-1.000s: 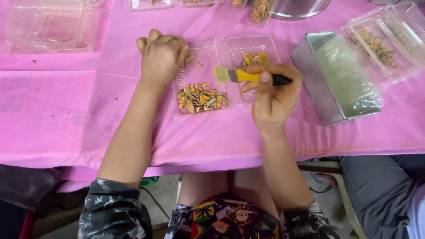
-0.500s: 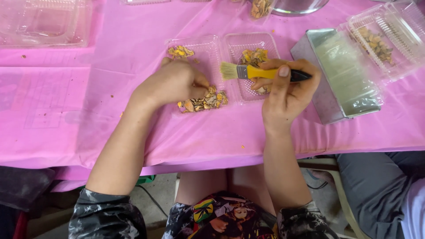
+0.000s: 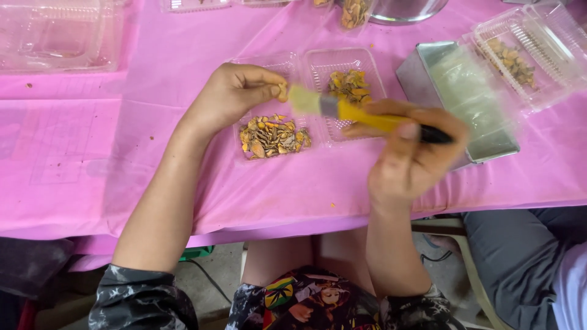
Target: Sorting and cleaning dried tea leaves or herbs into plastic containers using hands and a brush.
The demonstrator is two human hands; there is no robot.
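My left hand (image 3: 235,91) pinches a small yellowish piece (image 3: 282,90) between thumb and fingers, raised above an open clear clamshell tray (image 3: 318,67). The tray's left half holds a heap of brown and yellow dried pieces (image 3: 271,135); its right half holds a smaller heap of yellow pieces (image 3: 349,84). My right hand (image 3: 411,156) grips a small brush (image 3: 342,109) with a yellow and black handle. Its pale bristles touch the pinched piece. The right hand and brush are blurred.
A pink cloth (image 3: 122,153) covers the table. A metal rectangular tin (image 3: 465,98) lies at right, with a clear clamshell of dried pieces (image 3: 520,58) beyond it. An empty clear clamshell (image 3: 58,33) sits far left. A metal bowl (image 3: 406,9) is at the top. Another person's leg (image 3: 526,263) shows at lower right.
My left hand picked a piece from the tray's left heap and lifted it. My right hand swung the brush down and left until the bristles met the piece.
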